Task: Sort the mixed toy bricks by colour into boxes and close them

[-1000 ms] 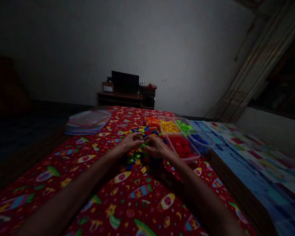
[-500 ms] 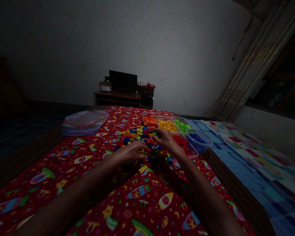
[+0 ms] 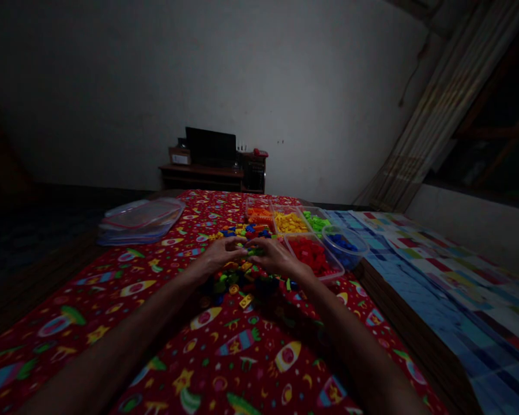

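together, left grip and right grip meet over the bricks, both fingertips pinched on a green brick; red tub just beside.

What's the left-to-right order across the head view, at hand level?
stack of clear lids → left hand → right hand → tub of red bricks → bowl of blue bricks → blue patterned cloth
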A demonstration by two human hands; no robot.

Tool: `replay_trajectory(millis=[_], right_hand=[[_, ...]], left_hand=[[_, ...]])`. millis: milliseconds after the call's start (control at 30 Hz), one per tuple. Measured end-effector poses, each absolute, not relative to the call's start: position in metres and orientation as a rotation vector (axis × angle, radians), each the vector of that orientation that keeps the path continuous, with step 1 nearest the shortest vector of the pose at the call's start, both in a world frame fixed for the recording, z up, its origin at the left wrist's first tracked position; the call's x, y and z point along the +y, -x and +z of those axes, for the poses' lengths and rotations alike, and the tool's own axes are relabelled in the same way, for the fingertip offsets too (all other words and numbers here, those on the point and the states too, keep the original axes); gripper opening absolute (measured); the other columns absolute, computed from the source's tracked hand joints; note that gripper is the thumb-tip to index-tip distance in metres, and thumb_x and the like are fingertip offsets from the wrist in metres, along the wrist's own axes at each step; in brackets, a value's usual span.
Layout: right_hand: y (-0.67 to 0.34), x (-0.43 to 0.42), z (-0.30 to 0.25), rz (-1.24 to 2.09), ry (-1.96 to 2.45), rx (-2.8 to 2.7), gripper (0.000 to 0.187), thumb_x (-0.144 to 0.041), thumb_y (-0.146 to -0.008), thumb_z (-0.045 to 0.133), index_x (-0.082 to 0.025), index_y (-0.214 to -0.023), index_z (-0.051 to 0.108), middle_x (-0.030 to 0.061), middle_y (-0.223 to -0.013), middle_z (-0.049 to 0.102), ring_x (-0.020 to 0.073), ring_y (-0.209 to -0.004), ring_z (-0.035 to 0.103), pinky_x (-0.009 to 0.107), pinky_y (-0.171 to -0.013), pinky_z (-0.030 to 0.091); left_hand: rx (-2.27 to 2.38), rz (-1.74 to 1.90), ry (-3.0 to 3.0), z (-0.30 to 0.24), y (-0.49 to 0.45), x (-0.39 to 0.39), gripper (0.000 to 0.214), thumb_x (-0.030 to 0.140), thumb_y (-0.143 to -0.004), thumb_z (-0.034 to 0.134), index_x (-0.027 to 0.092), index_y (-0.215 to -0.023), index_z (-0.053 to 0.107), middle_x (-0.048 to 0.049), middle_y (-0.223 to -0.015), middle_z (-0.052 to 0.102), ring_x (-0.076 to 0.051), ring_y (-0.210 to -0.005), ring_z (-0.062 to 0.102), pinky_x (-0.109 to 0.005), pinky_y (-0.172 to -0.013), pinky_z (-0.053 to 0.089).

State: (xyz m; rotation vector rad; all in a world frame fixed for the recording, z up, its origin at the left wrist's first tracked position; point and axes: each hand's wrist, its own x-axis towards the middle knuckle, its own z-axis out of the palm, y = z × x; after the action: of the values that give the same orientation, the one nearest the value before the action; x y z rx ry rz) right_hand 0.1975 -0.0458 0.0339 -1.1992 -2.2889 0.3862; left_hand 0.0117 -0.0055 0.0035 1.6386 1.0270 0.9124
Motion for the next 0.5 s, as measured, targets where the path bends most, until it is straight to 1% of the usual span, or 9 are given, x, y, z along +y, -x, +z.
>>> replay_trajectory(millis=[67, 133, 200, 333, 433, 500], right_hand=[[-0.193, -0.049, 0.032, 0.376, 1.199, -2.351, 0.031, -0.014, -0.079, 0.063, -0.018, -0.109, 0.065, 0.0089, -0.099, 0.069, 0.0194, -0.093, 0.063, 0.026, -0.073, 0.043], [-0.191, -0.051, 0.031, 0.368, 1.213, -2.396, 0.029, -0.014, -0.080, 0.062, -0.017, -0.109, 0.065, 0.0092, -0.095, 0.069, 0.0188, -0.088, 0.064, 0.024, -0.069, 0.042], [-0.191, -0.053, 0.030, 0.340, 1.220, -2.413, 0.024, -0.016, -0.083, 0.060, -0.015, -0.107, 0.065, 0.0094, -0.091, 0.069, 0.0180, -0.084, 0.064, 0.024, -0.067, 0.041], [-0.205, -0.048, 0.030, 0.228, 1.286, -2.380, 0.020, -0.022, -0.085, 0.059, -0.014, -0.102, 0.066, 0.0101, -0.092, 0.068, 0.0181, -0.085, 0.062, 0.025, -0.070, 0.043], [-0.230, -0.032, 0.036, 0.129, 1.443, -2.300, 0.022, -0.024, -0.083, 0.061, -0.014, -0.102, 0.066, 0.0097, -0.096, 0.068, 0.0170, -0.086, 0.061, 0.026, -0.074, 0.044], [-0.253, -0.015, 0.045, 0.053, 1.572, -2.218, 0.025, -0.024, -0.083, 0.061, -0.014, -0.106, 0.066, 0.0099, -0.098, 0.068, 0.0164, -0.087, 0.062, 0.025, -0.075, 0.045]], left_hand=[[1.015, 0.913, -1.609, 0.001, -0.014, -0.007, 0.062, 0.053, -0.048, 0.077, 0.017, -0.097, 0.066, -0.0025, -0.075, 0.072, -0.022, -0.072, 0.068, -0.033, -0.069, 0.053], [1.024, 0.906, -1.581, 0.000, -0.016, -0.008, 0.063, 0.051, -0.046, 0.078, 0.016, -0.097, 0.066, -0.0022, -0.073, 0.072, -0.022, -0.070, 0.068, -0.032, -0.068, 0.053], [1.035, 0.899, -1.561, 0.000, -0.016, -0.008, 0.064, 0.052, -0.048, 0.077, 0.015, -0.098, 0.065, -0.0023, -0.071, 0.071, -0.022, -0.070, 0.067, -0.032, -0.067, 0.053], [1.133, 0.972, -1.668, 0.006, -0.006, -0.005, 0.054, 0.056, -0.060, 0.067, 0.016, -0.094, 0.068, -0.0042, -0.075, 0.071, -0.022, -0.073, 0.067, -0.031, -0.065, 0.053], [1.366, 1.057, -1.864, 0.009, 0.011, 0.001, 0.043, 0.050, -0.069, 0.057, 0.017, -0.094, 0.069, -0.0063, -0.087, 0.072, -0.024, -0.079, 0.067, -0.032, -0.067, 0.053], [1.516, 1.112, -1.966, 0.007, 0.023, 0.005, 0.040, 0.044, -0.074, 0.050, 0.017, -0.097, 0.070, -0.0073, -0.096, 0.072, -0.025, -0.083, 0.066, -0.033, -0.072, 0.053]])
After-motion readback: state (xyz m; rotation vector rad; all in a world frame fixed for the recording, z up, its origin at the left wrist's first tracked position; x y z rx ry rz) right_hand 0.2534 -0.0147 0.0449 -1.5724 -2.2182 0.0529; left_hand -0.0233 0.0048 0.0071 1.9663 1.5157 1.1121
